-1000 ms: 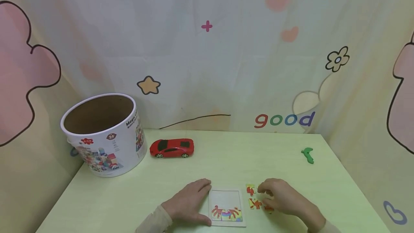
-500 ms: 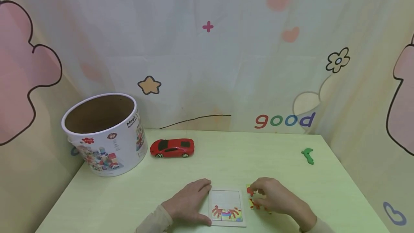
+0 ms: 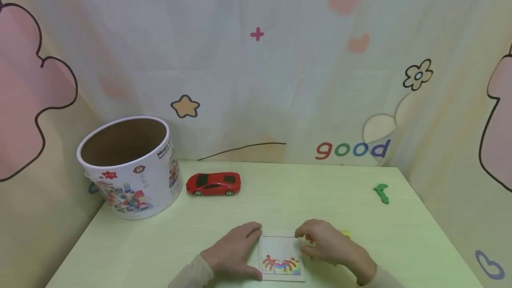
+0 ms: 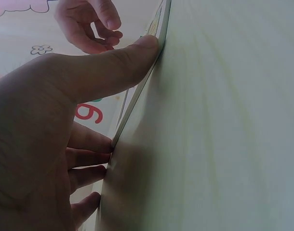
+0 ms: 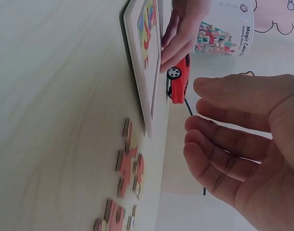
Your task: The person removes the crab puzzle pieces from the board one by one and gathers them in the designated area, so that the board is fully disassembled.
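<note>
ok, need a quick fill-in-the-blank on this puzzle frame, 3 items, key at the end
1. The left hand rests against the puzzle tray's ____ edge.
2. The toy car beside the tub is ____ in colour.
3. The right hand hovers over the loose pieces, its fingers holding ____.

Missing words: left; red; nothing

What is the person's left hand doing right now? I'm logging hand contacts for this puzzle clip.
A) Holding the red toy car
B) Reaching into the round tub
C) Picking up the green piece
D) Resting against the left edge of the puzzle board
D: the left hand lies flat on the table with its fingers against the left edge of the puzzle board.
</note>
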A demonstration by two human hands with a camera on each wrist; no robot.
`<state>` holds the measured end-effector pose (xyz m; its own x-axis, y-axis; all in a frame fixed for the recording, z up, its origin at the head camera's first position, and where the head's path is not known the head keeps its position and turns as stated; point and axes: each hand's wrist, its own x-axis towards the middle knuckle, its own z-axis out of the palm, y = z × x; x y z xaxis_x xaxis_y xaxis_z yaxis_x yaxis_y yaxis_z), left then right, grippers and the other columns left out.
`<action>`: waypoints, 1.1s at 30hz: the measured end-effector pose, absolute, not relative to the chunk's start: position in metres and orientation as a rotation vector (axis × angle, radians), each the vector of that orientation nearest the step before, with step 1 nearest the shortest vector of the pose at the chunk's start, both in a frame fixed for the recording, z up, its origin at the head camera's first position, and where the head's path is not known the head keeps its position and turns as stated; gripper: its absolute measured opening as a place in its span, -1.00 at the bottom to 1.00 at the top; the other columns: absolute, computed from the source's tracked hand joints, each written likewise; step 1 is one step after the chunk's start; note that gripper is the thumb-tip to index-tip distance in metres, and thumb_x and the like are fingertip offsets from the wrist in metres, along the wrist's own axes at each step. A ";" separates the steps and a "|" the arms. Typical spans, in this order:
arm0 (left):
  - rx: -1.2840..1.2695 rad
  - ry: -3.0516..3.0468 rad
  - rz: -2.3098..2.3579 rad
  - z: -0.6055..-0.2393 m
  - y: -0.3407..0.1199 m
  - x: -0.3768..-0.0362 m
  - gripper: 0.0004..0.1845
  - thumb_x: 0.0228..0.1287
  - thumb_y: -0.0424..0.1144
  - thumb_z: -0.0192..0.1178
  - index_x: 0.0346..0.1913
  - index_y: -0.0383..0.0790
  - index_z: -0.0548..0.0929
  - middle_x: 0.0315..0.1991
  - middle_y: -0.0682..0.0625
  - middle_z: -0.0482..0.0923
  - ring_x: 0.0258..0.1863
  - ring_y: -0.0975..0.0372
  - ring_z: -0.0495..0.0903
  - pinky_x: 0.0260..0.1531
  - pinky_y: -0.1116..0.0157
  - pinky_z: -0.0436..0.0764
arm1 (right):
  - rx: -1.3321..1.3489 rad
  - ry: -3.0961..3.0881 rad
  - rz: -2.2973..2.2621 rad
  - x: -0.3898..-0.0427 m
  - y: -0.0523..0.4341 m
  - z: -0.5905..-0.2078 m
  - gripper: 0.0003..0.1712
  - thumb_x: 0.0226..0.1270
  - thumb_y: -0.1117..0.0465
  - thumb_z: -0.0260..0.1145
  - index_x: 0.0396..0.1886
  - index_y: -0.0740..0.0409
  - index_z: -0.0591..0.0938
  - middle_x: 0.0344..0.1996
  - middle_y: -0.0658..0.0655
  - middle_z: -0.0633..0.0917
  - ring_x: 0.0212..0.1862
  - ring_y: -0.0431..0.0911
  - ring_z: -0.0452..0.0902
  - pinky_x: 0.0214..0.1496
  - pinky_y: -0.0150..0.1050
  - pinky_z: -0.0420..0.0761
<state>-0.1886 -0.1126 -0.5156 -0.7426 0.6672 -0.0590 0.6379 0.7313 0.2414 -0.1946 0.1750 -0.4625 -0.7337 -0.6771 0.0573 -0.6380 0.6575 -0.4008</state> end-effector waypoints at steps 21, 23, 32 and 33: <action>1.035 2.779 0.314 -0.517 -0.110 -0.188 0.13 -0.07 0.56 0.16 0.44 -0.16 0.28 0.47 0.01 0.17 0.45 0.13 0.19 0.43 0.12 0.27 | -1.116 2.697 -0.542 -0.187 0.141 -0.462 -0.75 0.20 0.15 0.42 -0.11 0.07 0.72 -0.15 -0.09 0.70 -0.11 -0.21 0.56 -0.02 -0.28 0.65; 1.032 2.775 0.316 -0.516 -0.110 -0.188 0.13 -0.07 0.56 0.16 0.44 -0.16 0.28 0.47 0.00 0.17 0.45 0.12 0.19 0.43 0.11 0.27 | -1.134 2.692 -0.533 -0.186 0.137 -0.461 -0.74 0.20 0.15 0.42 -0.11 0.07 0.71 -0.15 -0.08 0.70 -0.12 -0.22 0.56 -0.04 -0.30 0.64; 1.069 2.792 0.309 -0.514 -0.112 -0.189 0.12 -0.05 0.55 0.16 0.43 -0.19 0.29 0.46 -0.01 0.18 0.44 0.12 0.20 0.42 0.12 0.30 | -1.189 2.683 -0.517 -0.186 0.123 -0.463 -0.73 0.20 0.14 0.42 -0.11 0.08 0.71 -0.14 -0.07 0.71 -0.08 -0.25 0.56 0.01 -0.30 0.64; 1.071 2.794 0.310 -0.514 -0.112 -0.189 0.12 -0.05 0.55 0.16 0.43 -0.19 0.29 0.46 -0.01 0.18 0.44 0.12 0.20 0.42 0.12 0.30 | -1.197 2.682 -0.517 -0.187 0.121 -0.463 -0.74 0.20 0.15 0.42 -0.11 0.08 0.71 -0.14 -0.06 0.71 -0.08 -0.25 0.57 0.00 -0.30 0.64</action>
